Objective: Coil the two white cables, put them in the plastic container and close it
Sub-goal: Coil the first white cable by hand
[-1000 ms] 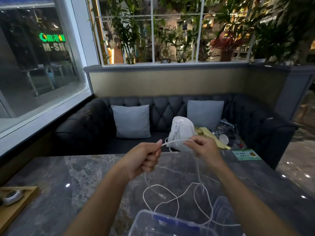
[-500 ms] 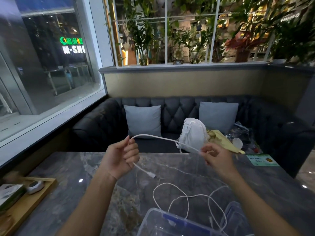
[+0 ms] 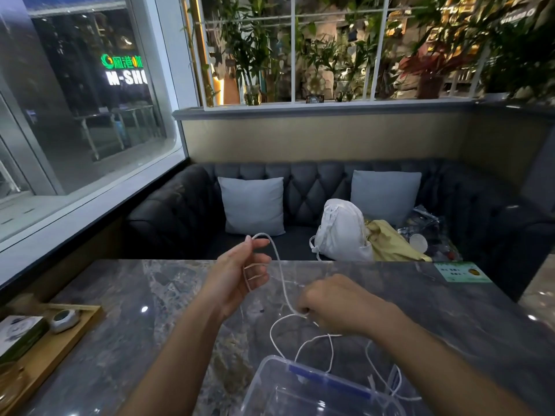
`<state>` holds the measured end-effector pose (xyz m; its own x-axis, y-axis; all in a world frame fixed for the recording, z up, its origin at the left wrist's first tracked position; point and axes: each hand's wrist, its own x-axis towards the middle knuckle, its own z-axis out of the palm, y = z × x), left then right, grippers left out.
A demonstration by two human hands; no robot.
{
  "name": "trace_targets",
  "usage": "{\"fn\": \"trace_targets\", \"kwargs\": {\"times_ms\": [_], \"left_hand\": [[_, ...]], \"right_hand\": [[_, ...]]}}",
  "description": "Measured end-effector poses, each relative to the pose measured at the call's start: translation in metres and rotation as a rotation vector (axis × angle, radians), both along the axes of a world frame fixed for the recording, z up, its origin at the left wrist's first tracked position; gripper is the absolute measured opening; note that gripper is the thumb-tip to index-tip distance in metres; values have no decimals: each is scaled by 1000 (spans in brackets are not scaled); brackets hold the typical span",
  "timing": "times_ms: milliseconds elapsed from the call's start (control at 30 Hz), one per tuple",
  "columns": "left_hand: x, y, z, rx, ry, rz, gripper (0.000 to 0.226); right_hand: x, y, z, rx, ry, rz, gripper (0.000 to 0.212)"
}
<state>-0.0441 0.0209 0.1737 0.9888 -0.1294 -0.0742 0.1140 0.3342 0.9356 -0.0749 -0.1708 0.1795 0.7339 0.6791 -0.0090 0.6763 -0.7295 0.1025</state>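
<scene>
cable [image 3: 283, 280]: white, looped over curled fingers of left hand [image 3: 235, 276]
right hand [image 3: 339, 307]: pinching it, nearer
container [image 3: 327, 382]: near edge

Your left hand [image 3: 237, 274] and right hand [image 3: 336, 301] are bare, and both forearms are bare from the wrists back to the frame's lower edge. One nail on your left hand reaches just past its fingertip.

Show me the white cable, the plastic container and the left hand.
white cable [image 3: 282, 280], head view, its raised middle stretch.
plastic container [image 3: 327, 381], head view, blue strip on its far rim.
left hand [image 3: 237, 274], head view, the palm.
</scene>
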Motion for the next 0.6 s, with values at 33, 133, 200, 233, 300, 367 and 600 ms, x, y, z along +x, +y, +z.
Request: {"fn": "trace_targets", "kwargs": {"times_ms": [33, 133, 200, 233, 300, 367, 600], "left_hand": [[-1, -3, 0, 23, 3, -9, 34], [-6, -12, -2, 70, 17, -47, 36], [-8, -17, -4, 111, 20, -79, 37], [-10, -19, -5, 127, 21, -98, 38], [-13, -23, -6, 140, 22, -137, 41], [-17, -27, -8, 166, 9, -174, 44], [-27, -39, -4, 153, 7, -273, 47]], "right_hand": [[-3, 3, 5, 44, 45, 18, 8], [-13, 9, 21, 212, 155, 41, 16], [-16, 10, 27, 334, 188, 56, 12], [-16, 10, 30, 389, 193, 60, 11], [-16, 9, 33, 483, 195, 54, 13], [-15, 8, 34, 563, 198, 41, 14], [-6, 5, 31, 813, 138, -5, 10]]}}
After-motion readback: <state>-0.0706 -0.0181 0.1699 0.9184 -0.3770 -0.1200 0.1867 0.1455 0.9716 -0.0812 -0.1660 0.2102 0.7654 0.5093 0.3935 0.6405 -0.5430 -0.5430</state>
